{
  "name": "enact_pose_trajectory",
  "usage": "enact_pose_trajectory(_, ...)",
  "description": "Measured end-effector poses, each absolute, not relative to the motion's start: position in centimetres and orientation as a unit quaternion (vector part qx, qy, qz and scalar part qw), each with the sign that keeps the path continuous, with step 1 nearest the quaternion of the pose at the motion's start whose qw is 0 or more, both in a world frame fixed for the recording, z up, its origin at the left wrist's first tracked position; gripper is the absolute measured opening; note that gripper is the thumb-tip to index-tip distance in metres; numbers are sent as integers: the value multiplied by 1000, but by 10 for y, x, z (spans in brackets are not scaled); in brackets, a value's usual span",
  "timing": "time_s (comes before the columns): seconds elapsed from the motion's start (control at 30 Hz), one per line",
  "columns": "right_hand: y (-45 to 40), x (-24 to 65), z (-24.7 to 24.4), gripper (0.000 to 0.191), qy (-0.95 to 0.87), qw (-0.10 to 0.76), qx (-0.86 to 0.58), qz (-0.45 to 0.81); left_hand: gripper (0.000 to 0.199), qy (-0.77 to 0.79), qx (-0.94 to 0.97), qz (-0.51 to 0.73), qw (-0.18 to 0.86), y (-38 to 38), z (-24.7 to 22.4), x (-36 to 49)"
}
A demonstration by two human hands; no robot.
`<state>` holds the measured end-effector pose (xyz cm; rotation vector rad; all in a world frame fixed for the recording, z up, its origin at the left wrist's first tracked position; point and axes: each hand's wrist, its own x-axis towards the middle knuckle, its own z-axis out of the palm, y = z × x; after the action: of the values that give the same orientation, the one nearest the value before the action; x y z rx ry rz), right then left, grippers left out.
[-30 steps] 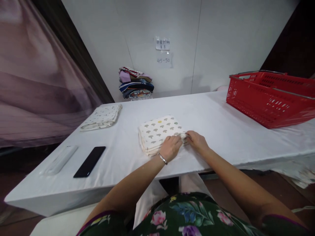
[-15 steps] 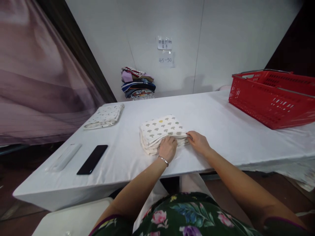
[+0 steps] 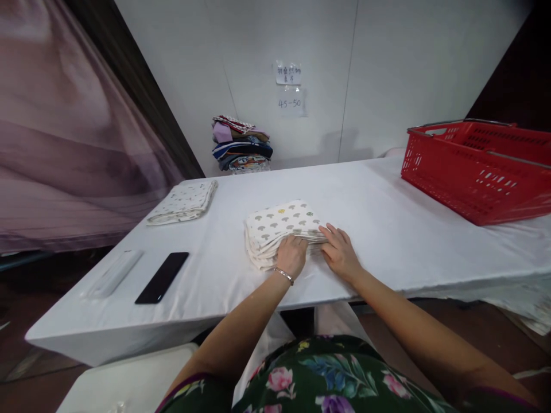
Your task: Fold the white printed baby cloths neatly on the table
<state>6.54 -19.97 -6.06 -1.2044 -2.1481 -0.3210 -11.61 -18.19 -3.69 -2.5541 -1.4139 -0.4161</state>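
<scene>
In front of me on the table lies a folded white cloth (image 3: pixel 282 221) printed with grey mushrooms, plus a yellow one and a green one. Its near edge shows several layers. My left hand (image 3: pixel 291 256) is closed on that near edge, fingertips tucked in among the layers and hidden. At the near right corner, my right hand (image 3: pixel 341 252) rests against the cloth with its fingers stretched out and somewhat apart, touching the edge without gripping it.
Another folded patterned cloth (image 3: pixel 185 202) lies at the left edge. Nearer are a black phone (image 3: pixel 162 277) and a white slim packet (image 3: pixel 115 274). A pile of folded fabrics (image 3: pixel 241 146) stands by the wall. At right sits a red basket (image 3: pixel 469 172) on the white-covered table (image 3: pixel 387 223).
My right hand has let go of the cloth's right corner and shifted slightly left, its fingers now spread. My left hand keeps its hold on the near edge, moving only slightly.
</scene>
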Motion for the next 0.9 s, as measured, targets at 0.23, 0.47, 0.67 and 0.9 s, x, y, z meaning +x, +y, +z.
enact_pose_trajectory(0.23,-188,48,-67,18,-822,261,-494,-112,22,-470,-868,-139,85,-184,-34,-116)
enact_pose_trajectory(0.47,-184,39,-60,15,-830,228,-491,-129,23,-478,-850,-221,-1,-184,-7,-137)
enact_pose_trajectory(0.67,-183,38,-58,18,-853,211,-452,-154,36,-584,-787,-192,-58,-132,16,-178)
enact_pose_trajectory(0.9,-192,52,-68,20,-874,229,-412,-118,52,-597,-790,15,-135,-83,-18,-195)
